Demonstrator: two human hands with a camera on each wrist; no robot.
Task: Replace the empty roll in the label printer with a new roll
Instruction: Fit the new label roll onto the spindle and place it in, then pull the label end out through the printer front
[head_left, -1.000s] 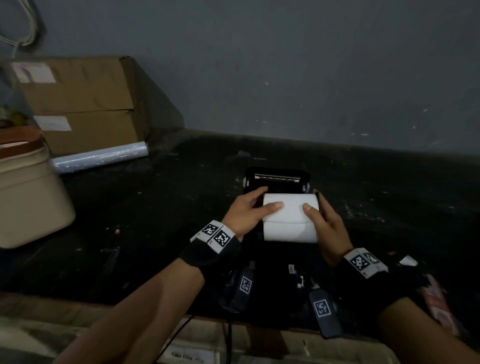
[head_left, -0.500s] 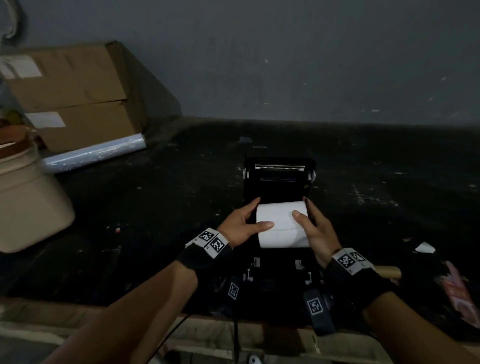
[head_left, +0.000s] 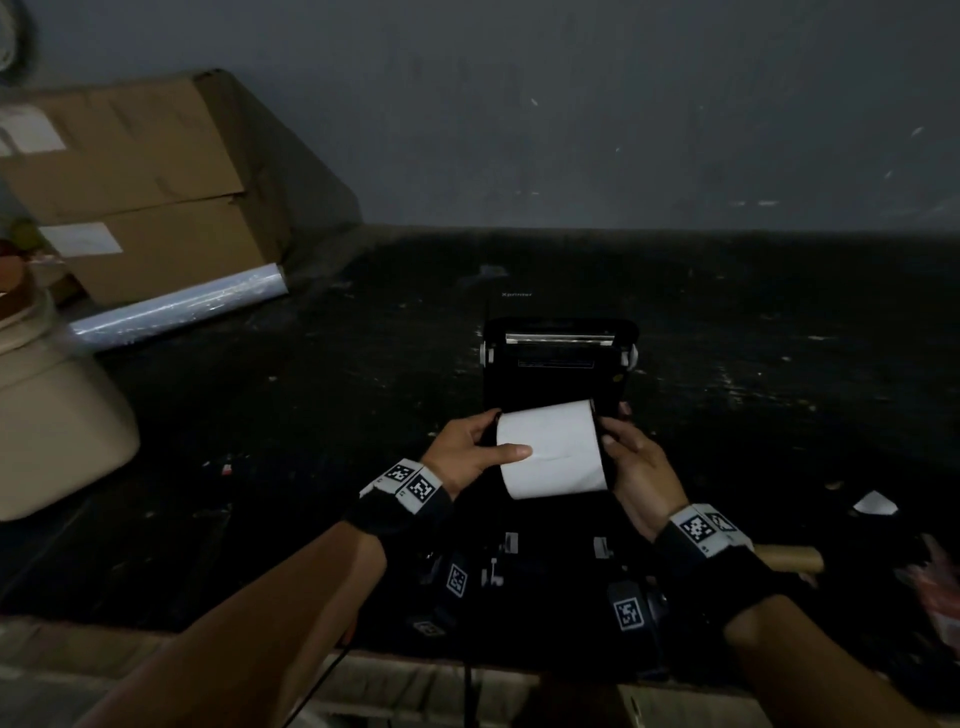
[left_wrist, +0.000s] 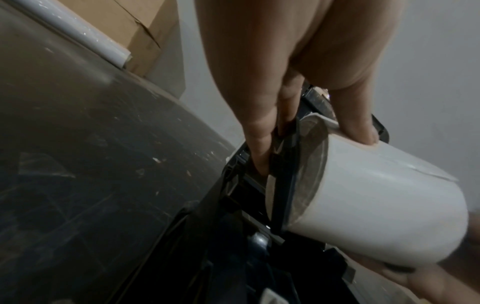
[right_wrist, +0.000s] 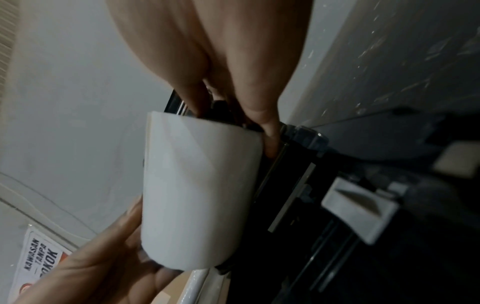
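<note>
**New roll held over the open printer**

The white label roll (head_left: 550, 449) sits between both hands above the open black label printer (head_left: 558, 358). The left hand (head_left: 467, 452) pinches its left end; the right hand (head_left: 636, 467) grips its right end. An empty cardboard core (head_left: 792, 557) lies on the dark tabletop (head_left: 311, 441).

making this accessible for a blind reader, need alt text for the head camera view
Two hands, the left hand and right hand, hold a white paper roll over an open black label printer on a dark table. Cardboard boxes stand at back left.
</note>
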